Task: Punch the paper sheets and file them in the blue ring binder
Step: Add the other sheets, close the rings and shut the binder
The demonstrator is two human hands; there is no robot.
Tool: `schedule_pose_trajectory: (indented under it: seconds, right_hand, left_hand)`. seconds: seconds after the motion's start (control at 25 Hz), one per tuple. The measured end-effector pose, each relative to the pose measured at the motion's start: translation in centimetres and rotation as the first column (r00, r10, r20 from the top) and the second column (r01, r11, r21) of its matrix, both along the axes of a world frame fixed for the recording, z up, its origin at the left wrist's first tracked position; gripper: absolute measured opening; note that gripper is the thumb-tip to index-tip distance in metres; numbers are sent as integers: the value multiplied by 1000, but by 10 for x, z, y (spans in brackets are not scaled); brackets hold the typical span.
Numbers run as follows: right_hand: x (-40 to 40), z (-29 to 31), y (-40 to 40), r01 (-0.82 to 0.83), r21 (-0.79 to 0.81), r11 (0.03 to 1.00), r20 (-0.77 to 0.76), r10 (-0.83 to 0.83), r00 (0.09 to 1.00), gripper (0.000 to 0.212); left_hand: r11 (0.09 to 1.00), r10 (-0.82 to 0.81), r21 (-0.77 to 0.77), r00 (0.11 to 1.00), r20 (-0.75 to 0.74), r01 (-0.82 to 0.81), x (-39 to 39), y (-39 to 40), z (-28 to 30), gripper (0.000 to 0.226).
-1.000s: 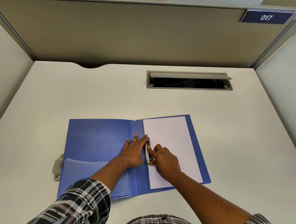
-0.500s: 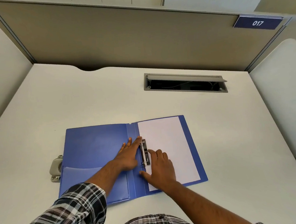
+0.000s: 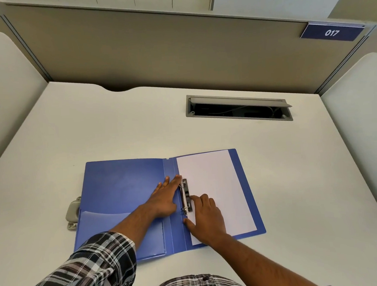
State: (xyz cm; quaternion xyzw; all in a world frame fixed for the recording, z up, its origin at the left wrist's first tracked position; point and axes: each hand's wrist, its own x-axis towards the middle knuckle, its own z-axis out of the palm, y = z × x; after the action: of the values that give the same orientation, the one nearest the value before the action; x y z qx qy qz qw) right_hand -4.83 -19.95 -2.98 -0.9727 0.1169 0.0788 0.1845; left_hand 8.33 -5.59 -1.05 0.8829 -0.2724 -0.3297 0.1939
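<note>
Looking down on the wide off-white desk top [image 3: 137, 124], I see it boxed in by tan cubicle partitions [image 3: 154, 44], with a grey cable hatch [image 3: 238, 109] propped open at the far side and a navy "017" plate [image 3: 331, 32] up on the right. Smooth laminate, so I judge anything thin slides easily on it.

The blue plastic ring binder [image 3: 123, 185] lies open flat near me; its covers look light and floppy, so I would steady it by the spine, not by an edge. The white paper sheets [image 3: 213, 185] sit on the right cover, their left margin at the small metal ring mechanism [image 3: 185, 196]. They are limp and easy to tear at the holes; flat pressure near the margin suits them best.

My left hand [image 3: 164, 196] lies spread flat, fingers straight, pressing the left cover beside the rings. My right hand [image 3: 207, 217] rests on the paper, fingers loosely bent toward the clip, gripping nothing that I can see. A beige hole punch [image 3: 73, 214] peeks out from under the binder's left edge.
</note>
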Motion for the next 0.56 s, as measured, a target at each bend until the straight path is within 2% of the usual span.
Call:
schedule_pose_trajectory:
  seconds: [0.12, 0.24, 0.32, 0.4, 0.48, 0.56]
  right_hand:
    - [1, 4, -4, 58, 86, 995, 11, -59, 998, 78]
    - [-8, 11, -27, 185, 163, 969, 98, -202, 974, 67]
    - [-20, 14, -53, 282, 142, 949, 137, -301, 944, 57]
    - [-32, 15, -82, 412, 93, 906, 146, -422, 895, 50]
    - [-41, 15, -104, 521, 59, 852, 101, -524, 846, 49]
    - [-47, 14, -115, 556, 22, 831, 57, -556, 829, 51]
  left_hand:
    - [996, 83, -49, 994, 71, -80, -6, 3, 6, 95]
    - [954, 290, -134, 933, 211, -267, -14, 32, 14, 89]
    - [905, 426, -149, 852, 303, -399, -22, 70, 18, 85]
    - [824, 555, -136, 733, 392, -551, -28, 116, 22, 78]
    - [729, 639, -103, 619, 457, -677, -35, 157, 26, 69]
    - [677, 682, -128, 553, 478, -725, -42, 183, 29, 59]
